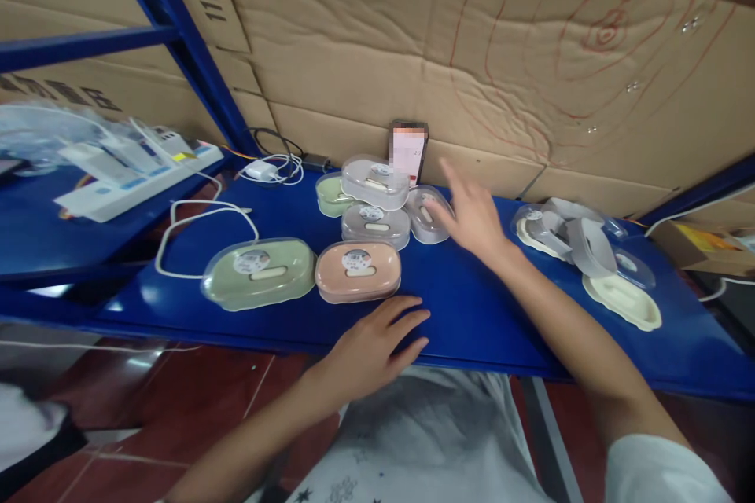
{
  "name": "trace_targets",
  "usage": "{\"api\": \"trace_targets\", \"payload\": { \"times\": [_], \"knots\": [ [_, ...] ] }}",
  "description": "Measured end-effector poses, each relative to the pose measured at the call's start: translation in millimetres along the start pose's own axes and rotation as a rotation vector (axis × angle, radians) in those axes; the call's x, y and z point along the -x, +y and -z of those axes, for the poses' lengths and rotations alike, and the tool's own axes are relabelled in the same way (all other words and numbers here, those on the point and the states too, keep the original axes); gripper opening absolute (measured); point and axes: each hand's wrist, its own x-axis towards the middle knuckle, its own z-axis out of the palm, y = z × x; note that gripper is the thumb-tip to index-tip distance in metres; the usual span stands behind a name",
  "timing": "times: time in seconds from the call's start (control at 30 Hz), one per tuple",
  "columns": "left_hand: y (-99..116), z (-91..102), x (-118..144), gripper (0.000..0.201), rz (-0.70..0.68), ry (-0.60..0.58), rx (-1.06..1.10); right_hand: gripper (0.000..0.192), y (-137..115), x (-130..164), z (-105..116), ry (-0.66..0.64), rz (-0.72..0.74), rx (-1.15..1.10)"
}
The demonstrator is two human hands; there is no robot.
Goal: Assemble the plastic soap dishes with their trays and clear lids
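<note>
Two hands are seen: the right hand [472,214], fingers spread and empty, touches the grey case [425,214] just left of it; the left hand [373,346] rests flat, nearer the pink case [358,270].

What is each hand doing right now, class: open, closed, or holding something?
Left hand: open, flat on the blue shelf, holding nothing.
Right hand: open, empty, fingers at a grey soap box.

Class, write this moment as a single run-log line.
left hand: flat on blue shelf | right hand: open, fingertips touching grey box | pink box: shut
</note>
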Motion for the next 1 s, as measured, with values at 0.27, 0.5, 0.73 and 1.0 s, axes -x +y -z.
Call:
{"api": "trace_targets", "payload": {
  "times": [0.27,0.5,0.73,1.0],
  "knots": [
    [-1.0,-1.7,-2.9,0.033,-0.047,-0.002,-0.039,0.064,122.6,148.6,37.4,0.009,-0.418,0.339],
    [0.4,-0.1,-5.2,0.032,-0.074,-0.03,-0.05,0.051,124.8,160.3,48.4,-0.009,-0.287,0.145],
    [3.4,2.6,-5.7,0.037,-0.077,-0.066,-0.064,0.042,54.2,179.1,53.2,0.075,0.066,0.051],
    [8.0,7.3,-6.1,0.047,-0.143,-0.112,-0.147,0.05,-10.7,187.3,64.8,-0.032,0.313,-0.087]
  ]
}}
